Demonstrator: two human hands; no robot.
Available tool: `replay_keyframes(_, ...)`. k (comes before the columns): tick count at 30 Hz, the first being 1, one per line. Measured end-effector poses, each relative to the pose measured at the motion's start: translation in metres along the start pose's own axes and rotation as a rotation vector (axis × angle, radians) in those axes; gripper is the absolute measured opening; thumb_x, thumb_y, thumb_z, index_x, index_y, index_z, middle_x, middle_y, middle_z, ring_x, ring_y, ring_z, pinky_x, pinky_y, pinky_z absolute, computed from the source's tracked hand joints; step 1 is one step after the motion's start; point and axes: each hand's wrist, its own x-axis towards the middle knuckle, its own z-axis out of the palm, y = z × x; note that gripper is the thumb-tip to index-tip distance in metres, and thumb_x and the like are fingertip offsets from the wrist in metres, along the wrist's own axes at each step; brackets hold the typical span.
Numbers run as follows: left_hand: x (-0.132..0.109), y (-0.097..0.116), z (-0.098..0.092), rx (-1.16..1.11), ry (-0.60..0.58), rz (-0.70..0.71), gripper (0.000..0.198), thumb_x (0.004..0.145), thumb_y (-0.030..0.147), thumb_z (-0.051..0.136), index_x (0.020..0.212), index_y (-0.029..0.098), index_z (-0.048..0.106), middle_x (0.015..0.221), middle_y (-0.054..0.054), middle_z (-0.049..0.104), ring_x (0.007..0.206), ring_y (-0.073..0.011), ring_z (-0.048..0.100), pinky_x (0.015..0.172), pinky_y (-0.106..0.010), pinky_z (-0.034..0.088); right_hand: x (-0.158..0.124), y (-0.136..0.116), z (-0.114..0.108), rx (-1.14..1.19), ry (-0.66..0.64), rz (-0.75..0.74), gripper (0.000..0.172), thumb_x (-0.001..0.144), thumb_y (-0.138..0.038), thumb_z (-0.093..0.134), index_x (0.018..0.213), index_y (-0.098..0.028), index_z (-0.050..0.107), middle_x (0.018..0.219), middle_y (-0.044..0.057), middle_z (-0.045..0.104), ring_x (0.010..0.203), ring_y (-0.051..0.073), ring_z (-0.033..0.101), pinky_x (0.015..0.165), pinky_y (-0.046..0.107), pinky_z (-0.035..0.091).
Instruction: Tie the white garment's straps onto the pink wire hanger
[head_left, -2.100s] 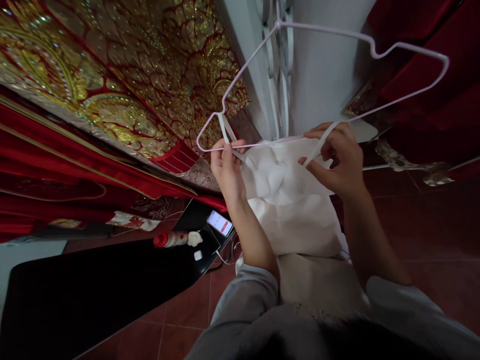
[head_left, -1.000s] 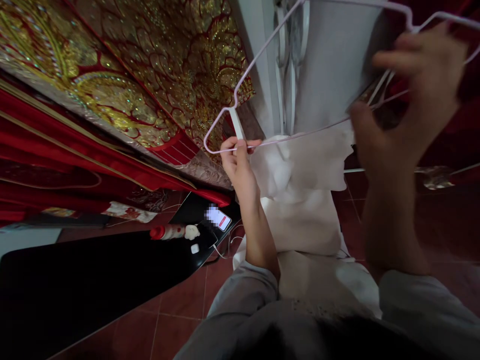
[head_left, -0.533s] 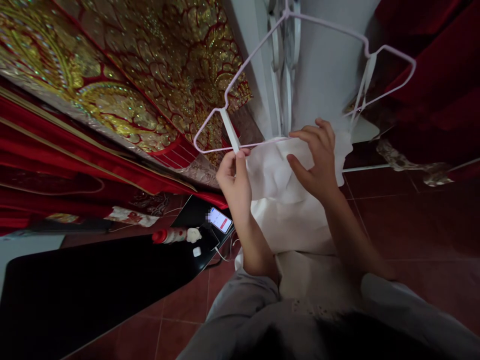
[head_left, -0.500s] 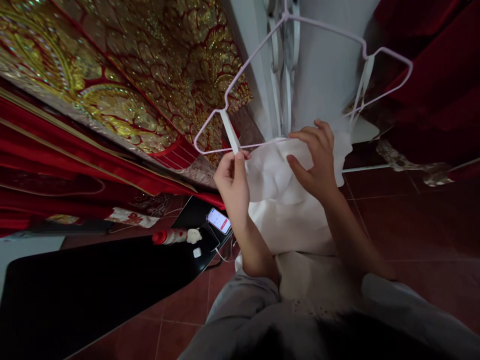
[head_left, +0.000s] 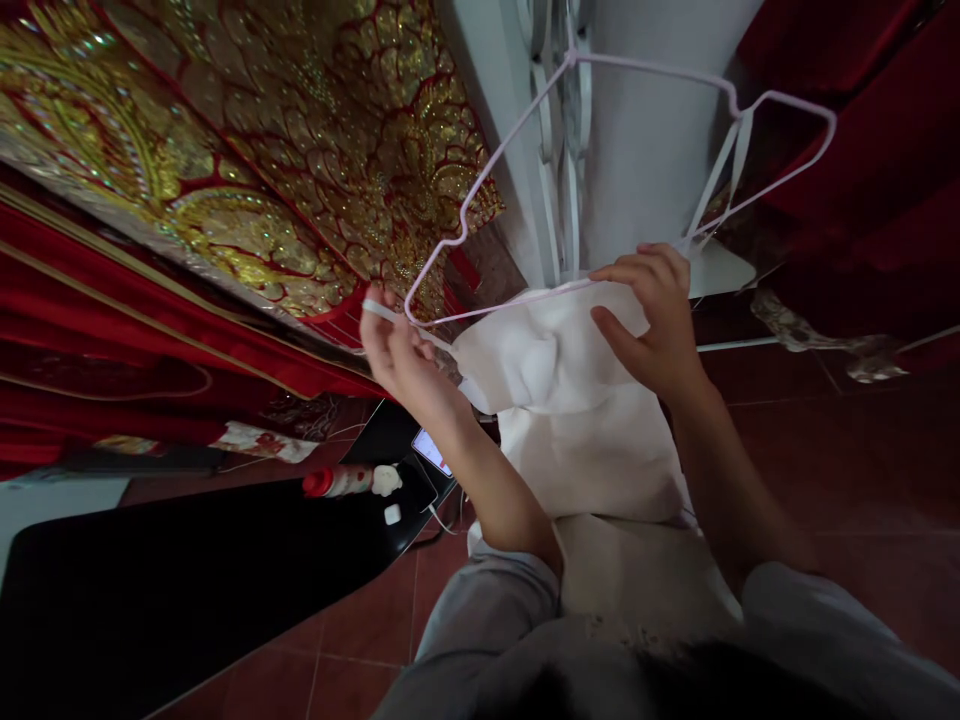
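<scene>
A pale pink hanger leans upright before the person, its lower bar running along the top edge of a white garment that spreads down toward the lap. The right strap sits in the hanger's right notch. The left hand curls around the left strap, pulling it outside the hanger's left end. The right hand has thumb and fingers spread, fingertips at the lower bar.

Gold sequined cloth hangs close behind the hanger's left corner, crowding the left hand; dark red cloth hangs behind the right corner. Between them stands a whitish panel. Lower left, a black counter carries a red-capped bottle, a small white case and a phone, partly covered by the left arm.

Half a second ago the left strap hung in the left notch; now it is off, and the left hand is farther out. The right strap is unchanged.
</scene>
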Motion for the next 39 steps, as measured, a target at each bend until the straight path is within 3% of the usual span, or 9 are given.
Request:
replay_keyframes(5, -0.037, -0.010, 0.010, 0.029, -0.340, -0.263, 0.020, 0.094, 0.042, 0.069, 0.103, 0.025, 0.075, 0.110, -0.006, 0.079, 0.060, -0.0097, 0.044, 0.054, -0.026, 0.030, -0.005, -0.010, 0.002, -0.041, -0.009, -0.010, 0.038, 0.094, -0.044, 0.062, 0.132, -0.037, 0.062, 0.127, 0.006, 0.066, 0.141, 0.035, 0.050, 0.125, 0.069, 0.035)
replay_keyframes(9, -0.054, 0.001, 0.028, -0.058, -0.392, -0.245, 0.025, 0.100, 0.048, 0.062, 0.092, 0.025, 0.066, 0.097, -0.004, 0.078, 0.057, -0.0119, 0.042, 0.053, -0.028, 0.030, -0.008, -0.023, 0.004, 0.002, 0.029, -0.038, 0.038, 0.094, -0.043, 0.063, 0.131, -0.039, 0.062, 0.127, 0.004, 0.067, 0.136, 0.033, 0.057, 0.122, 0.066, 0.041)
replay_keyframes(12, -0.053, 0.003, 0.030, -0.092, -0.407, -0.206, 0.024, 0.099, 0.046, 0.065, 0.090, 0.024, 0.063, 0.089, -0.003, 0.076, 0.054, -0.0123, 0.036, 0.051, -0.030, 0.025, -0.008, -0.009, 0.006, 0.140, 0.437, 0.010, 0.032, 0.093, -0.043, 0.066, 0.124, -0.040, 0.064, 0.123, 0.003, 0.062, 0.113, 0.028, 0.065, 0.095, 0.053, 0.058)
replay_keyframes(14, -0.051, 0.002, 0.028, -0.093, -0.419, -0.202, 0.023, 0.099, 0.046, 0.065, 0.090, 0.025, 0.063, 0.088, -0.003, 0.076, 0.053, -0.0127, 0.034, 0.051, -0.031, 0.023, -0.007, 0.015, 0.006, 0.218, 0.659, 0.082, 0.034, 0.092, -0.045, 0.066, 0.125, -0.040, 0.060, 0.123, 0.004, 0.058, 0.096, 0.024, 0.063, 0.076, 0.044, 0.058)
replay_keyframes(18, -0.052, 0.000, 0.028, -0.060, -0.401, -0.202, 0.023, 0.100, 0.045, 0.062, 0.088, 0.026, 0.062, 0.089, -0.002, 0.076, 0.052, -0.0132, 0.030, 0.052, -0.032, 0.024, -0.003, 0.068, -0.001, 0.404, 0.463, 0.231, 0.032, 0.088, -0.048, 0.071, 0.114, -0.034, 0.058, 0.101, 0.004, 0.064, 0.069, 0.019, 0.056, 0.060, 0.039, 0.051)
replay_keyframes(22, -0.054, -0.001, 0.030, -0.075, -0.403, -0.196, 0.022, 0.099, 0.043, 0.062, 0.088, 0.024, 0.062, 0.088, -0.003, 0.076, 0.051, -0.0120, 0.031, 0.051, -0.031, 0.024, 0.000, 0.084, -0.010, 0.518, 0.309, 0.338, 0.029, 0.086, -0.047, 0.072, 0.105, -0.032, 0.057, 0.089, 0.003, 0.067, 0.067, 0.019, 0.057, 0.060, 0.038, 0.049)
replay_keyframes(28, -0.051, -0.005, 0.027, -0.124, -0.410, -0.163, 0.023, 0.100, 0.043, 0.065, 0.088, 0.022, 0.063, 0.086, -0.002, 0.077, 0.049, -0.0097, 0.033, 0.049, -0.028, 0.024, 0.003, 0.048, -0.020, 0.643, 0.295, 0.500, 0.026, 0.079, -0.044, 0.079, 0.093, -0.028, 0.066, 0.065, -0.004, 0.052, 0.056, 0.012, 0.048, 0.051, 0.030, 0.041)
replay_keyframes(34, -0.049, -0.011, 0.025, -0.143, -0.424, -0.153, 0.026, 0.100, 0.044, 0.066, 0.088, 0.021, 0.064, 0.086, -0.003, 0.077, 0.049, -0.0081, 0.033, 0.048, -0.025, 0.024, 0.016, 0.002, -0.040, 0.632, 0.380, 0.533, 0.021, 0.073, -0.032, 0.084, 0.085, -0.019, 0.073, 0.064, -0.002, 0.062, 0.046, 0.006, 0.042, 0.040, 0.023, 0.025)
replay_keyframes(39, -0.048, -0.010, 0.023, -0.147, -0.429, -0.142, 0.027, 0.100, 0.045, 0.065, 0.087, 0.021, 0.064, 0.085, -0.004, 0.077, 0.048, -0.0087, 0.031, 0.047, -0.025, 0.023, 0.054, 0.003, -0.057, 0.611, 0.298, 0.533, 0.047, 0.072, -0.044, 0.089, 0.113, -0.026, 0.073, 0.088, 0.004, 0.074, 0.071, 0.016, 0.065, 0.050, 0.027, 0.048)
